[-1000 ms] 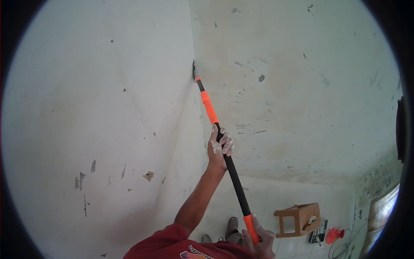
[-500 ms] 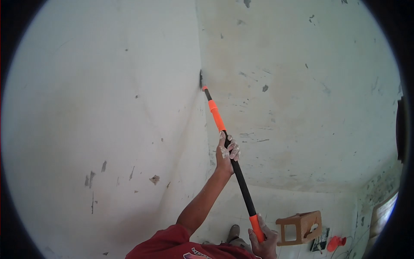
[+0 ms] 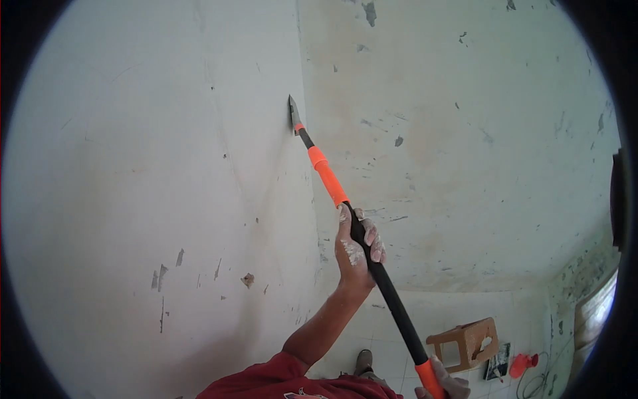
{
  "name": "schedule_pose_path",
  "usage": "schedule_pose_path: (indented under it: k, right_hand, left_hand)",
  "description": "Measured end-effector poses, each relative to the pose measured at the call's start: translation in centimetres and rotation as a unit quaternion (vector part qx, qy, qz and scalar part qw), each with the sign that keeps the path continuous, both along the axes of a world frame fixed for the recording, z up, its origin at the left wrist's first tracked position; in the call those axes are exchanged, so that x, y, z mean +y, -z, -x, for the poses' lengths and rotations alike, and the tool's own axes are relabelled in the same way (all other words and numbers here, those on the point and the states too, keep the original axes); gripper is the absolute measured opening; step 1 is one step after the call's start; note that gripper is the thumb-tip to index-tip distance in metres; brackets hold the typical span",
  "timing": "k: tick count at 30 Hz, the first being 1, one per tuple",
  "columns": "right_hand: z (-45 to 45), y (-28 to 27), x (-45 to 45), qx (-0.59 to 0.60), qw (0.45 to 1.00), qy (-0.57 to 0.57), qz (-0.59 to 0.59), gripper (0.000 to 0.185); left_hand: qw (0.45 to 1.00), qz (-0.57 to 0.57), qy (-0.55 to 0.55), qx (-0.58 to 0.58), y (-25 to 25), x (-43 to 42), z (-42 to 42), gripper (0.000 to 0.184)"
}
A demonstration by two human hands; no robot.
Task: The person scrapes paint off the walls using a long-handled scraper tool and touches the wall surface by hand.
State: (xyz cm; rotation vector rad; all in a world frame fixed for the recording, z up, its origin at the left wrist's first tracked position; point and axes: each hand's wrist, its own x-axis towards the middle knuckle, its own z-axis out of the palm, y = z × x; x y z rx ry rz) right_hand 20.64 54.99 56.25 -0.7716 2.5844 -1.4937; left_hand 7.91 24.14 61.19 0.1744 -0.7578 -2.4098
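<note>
A long-handled scraper (image 3: 392, 296) slants up across the view, with a black pole and orange grips. Its flat metal blade (image 3: 293, 114) is at the left wall, a little left of the corner; whether it touches the wall is hard to tell. My left hand (image 3: 355, 249), smeared with white dust, is closed round the black pole just below the upper orange grip. Down at the lower orange grip (image 3: 428, 379), my right hand (image 3: 452, 384) is closed round the pole's end, partly cut off by the frame's bottom edge.
The left wall (image 3: 133, 219) and right wall (image 3: 465, 199) carry grey chipped patches and scuffs. On the tiled floor stand a brown plastic stool (image 3: 465, 342), a dark flat item (image 3: 497, 362), a red object (image 3: 523, 364) and a cable (image 3: 531, 386). A shoe (image 3: 363, 361) shows below.
The scraper's blade has shifted left, from the wall corner onto the left wall. My right hand has moved right and down with the pole's end, so the pole leans more.
</note>
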Motion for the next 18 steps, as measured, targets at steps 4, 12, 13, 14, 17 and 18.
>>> schedule_pose_path:
  k: [4, 12, 13, 14, 17, 18]
  right_hand:
    - [-1.6, -0.5, -1.8, 0.029, 0.999, 0.023, -0.014, 0.048]
    - [0.2, 1.2, -5.0, 0.013, 0.999, 0.026, 0.018, 0.045]
    - [0.9, 1.3, -5.0, 0.016, 1.000, 0.021, 0.014, 0.045]
    - [1.3, 1.4, -5.0, 0.016, 1.000, 0.017, 0.013, 0.045]
    - [3.5, 1.9, -5.5, 0.029, 0.999, 0.009, 0.015, 0.045]
    - [4.1, 2.1, -5.5, 0.034, 0.999, 0.008, 0.014, 0.045]
  left_hand:
    - [0.999, -0.011, 0.010, 0.031, 0.7, -0.7, -0.4, 0.038]
    - [0.998, 0.033, 0.051, 0.030, 0.5, -7.4, 2.3, 0.041]
    - [0.998, 0.045, 0.036, 0.010, 0.2, -7.0, 2.4, 0.041]
    - [0.998, 0.043, 0.033, 0.009, 0.4, -6.7, 2.6, 0.041]
    - [0.999, 0.035, 0.032, 0.025, 0.8, -5.9, 3.0, 0.042]
    - [0.999, 0.033, 0.032, 0.029, 0.7, -5.9, 3.5, 0.042]
